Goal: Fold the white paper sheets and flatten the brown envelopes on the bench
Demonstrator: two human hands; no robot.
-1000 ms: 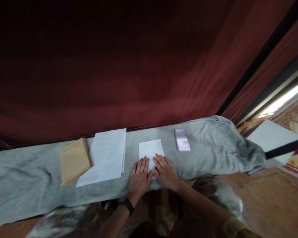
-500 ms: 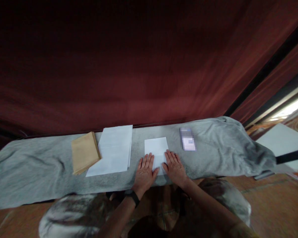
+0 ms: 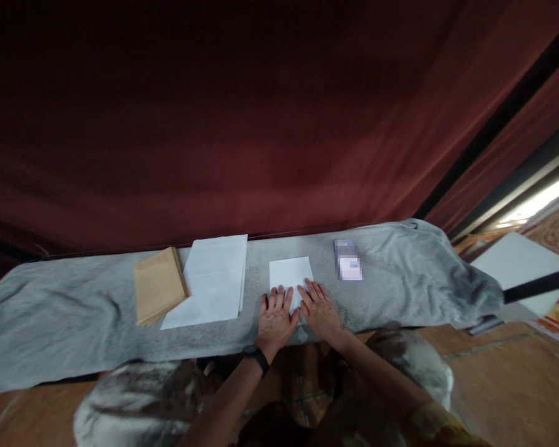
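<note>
A small white sheet of paper [image 3: 289, 271], seemingly folded, lies on the grey cloth in front of me. My left hand [image 3: 276, 318] rests flat on its lower left part, fingers stretched out and pointing away from me. On the lower right part lies my right hand [image 3: 320, 311], also flat with its fingers spread. Both hands cover much of the paper's near half, and only a strip of white shows between them. A dark band [image 3: 256, 358] is around my left wrist.
Larger white sheets [image 3: 217, 279] lie to the left, partly under or beside a stack of brown envelopes [image 3: 159, 284]. A blurred-out stack of printed slips [image 3: 348, 261] sits to the right. The grey cloth [image 3: 74, 310] covers a narrow bench; a dark red curtain [image 3: 261, 155] hangs behind.
Both hands have shifted closer together over the paper, the right one moving left. The view has turned slightly; the other papers lie as before.
</note>
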